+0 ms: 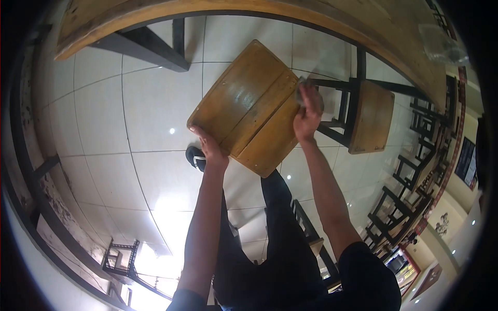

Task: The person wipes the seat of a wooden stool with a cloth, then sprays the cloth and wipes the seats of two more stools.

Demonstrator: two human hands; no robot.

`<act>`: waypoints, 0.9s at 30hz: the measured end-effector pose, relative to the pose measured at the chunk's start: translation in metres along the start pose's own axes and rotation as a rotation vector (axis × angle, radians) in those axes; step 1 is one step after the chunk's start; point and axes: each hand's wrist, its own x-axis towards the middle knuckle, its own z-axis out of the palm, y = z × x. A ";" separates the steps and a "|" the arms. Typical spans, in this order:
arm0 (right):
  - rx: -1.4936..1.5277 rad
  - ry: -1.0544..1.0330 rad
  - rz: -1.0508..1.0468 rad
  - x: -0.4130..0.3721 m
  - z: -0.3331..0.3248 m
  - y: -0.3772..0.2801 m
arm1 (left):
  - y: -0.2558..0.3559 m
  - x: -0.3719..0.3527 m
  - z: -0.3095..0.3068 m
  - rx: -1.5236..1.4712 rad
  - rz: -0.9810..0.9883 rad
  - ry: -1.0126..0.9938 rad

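Observation:
A square wooden stool seat (244, 98), made of brown boards with dark gaps and small screw holes, is tilted in front of me. My left hand (211, 147) grips its near left edge, thumb on top and the other fingers hidden beneath. At the right edge is my right hand (310, 114), its fingers smeared a little by motion. Pressed under those fingers is a greyish cloth or pad (301, 92), partly hidden and blurred. What supports the seat underneath is out of sight.
A long wooden table (218, 6) on dark legs curves across the top. Right of my hand stands another wooden-topped stool (372, 118) with a black frame. A clear container (441, 44) sits on the table. More dark-framed furniture (389, 212) lines the right side. White tiles (98, 119) cover the floor.

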 end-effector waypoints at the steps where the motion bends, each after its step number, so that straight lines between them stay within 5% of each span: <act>1: 0.003 -0.104 0.013 -0.013 -0.007 -0.009 | 0.001 0.002 0.000 -0.006 -0.020 -0.064; 7: 0.109 -0.330 0.144 -0.115 -0.012 -0.106 | 0.007 -0.004 0.008 0.025 -0.039 -0.029; 11: 0.227 -0.446 0.228 -0.181 -0.012 -0.160 | 0.005 0.001 0.002 0.031 0.001 -0.173; 14: 0.265 -0.452 0.314 -0.186 -0.026 -0.182 | 0.010 -0.005 -0.001 0.047 -0.106 -0.067; 17: 0.317 -0.483 0.306 -0.165 -0.046 -0.163 | 0.016 -0.025 0.013 0.090 -0.106 -0.154; 19: 0.392 -0.555 0.754 -0.147 -0.058 -0.139 | 0.010 -0.017 0.003 0.084 -0.118 -0.094; 22: 0.489 -0.356 0.899 -0.096 -0.061 -0.063 | -0.017 -0.025 -0.006 0.192 -0.036 -0.156; 23: 0.637 -0.070 0.679 -0.060 -0.067 -0.055 | -0.026 -0.036 -0.001 0.196 -0.037 -0.151; 25: 0.435 -0.019 0.544 -0.017 -0.075 -0.009 | -0.043 -0.061 0.015 0.303 -0.099 0.077; 27: 0.338 -0.009 0.500 0.017 -0.083 0.009 | -0.057 -0.053 0.013 0.277 0.002 0.061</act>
